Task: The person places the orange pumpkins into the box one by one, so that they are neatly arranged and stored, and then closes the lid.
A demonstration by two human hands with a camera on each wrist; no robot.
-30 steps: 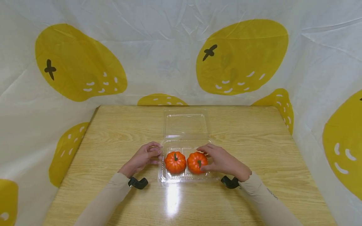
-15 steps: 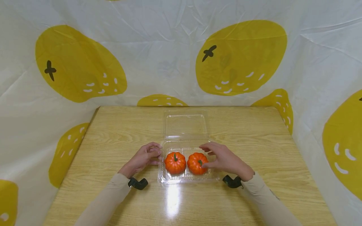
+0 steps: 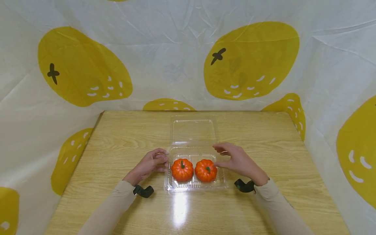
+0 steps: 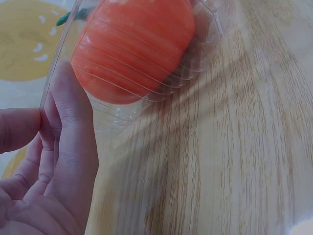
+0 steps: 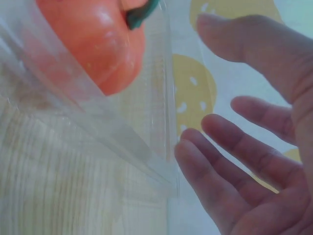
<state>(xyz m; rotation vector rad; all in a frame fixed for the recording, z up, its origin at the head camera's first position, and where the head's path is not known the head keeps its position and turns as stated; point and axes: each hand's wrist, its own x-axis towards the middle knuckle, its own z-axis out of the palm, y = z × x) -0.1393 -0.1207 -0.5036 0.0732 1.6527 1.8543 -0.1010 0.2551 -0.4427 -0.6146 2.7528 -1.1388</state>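
Note:
Two small orange pumpkins with green stems, a left pumpkin and a right pumpkin, sit side by side in a clear plastic clamshell container. Its lid lies folded back, away from the person. My left hand pinches the container's left rim; in the left wrist view the thumb is on one side and the fingers on the other. My right hand hovers by the right rim with thumb and fingers spread, holding nothing. The right wrist view shows a gap between its thumb and the right pumpkin.
The container stands on a light wooden table. A white curtain with yellow fruit prints hangs behind the table and along both sides. Dark wrist mounts sit at both cuffs.
My right hand has let go of the right pumpkin and drawn back to the right, its fingers leaving the stem. The left hand and both pumpkins have stayed put.

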